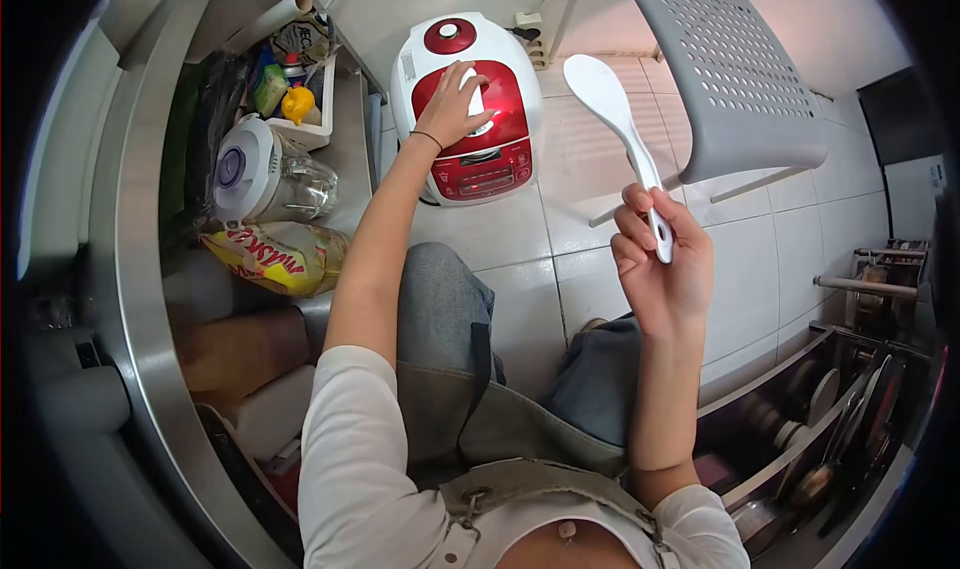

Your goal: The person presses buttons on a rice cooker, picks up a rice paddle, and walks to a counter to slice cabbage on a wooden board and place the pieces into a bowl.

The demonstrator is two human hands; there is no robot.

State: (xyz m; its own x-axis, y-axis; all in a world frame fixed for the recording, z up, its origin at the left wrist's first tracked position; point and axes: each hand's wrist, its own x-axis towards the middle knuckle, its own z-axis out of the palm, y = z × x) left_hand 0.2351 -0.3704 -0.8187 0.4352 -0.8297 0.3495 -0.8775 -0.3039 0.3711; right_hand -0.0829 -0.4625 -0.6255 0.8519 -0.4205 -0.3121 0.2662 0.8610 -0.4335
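A red-and-white rice cooker (508,94) stands on the tiled floor (505,237), the left hand (448,107) spread over its lid handle (474,93) — whether gripping, I cannot tell. The right hand (665,249) holds a white paddle (625,129), near a grey chair (720,89) — best kept clear of the lid, I'd judge.

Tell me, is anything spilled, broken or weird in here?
Nothing looks spilled or broken. One slightly odd thing: the red and white rice cooker stands on the tiled floor, where you might expect a counter. Its lid looks shut, with the left hand on top.
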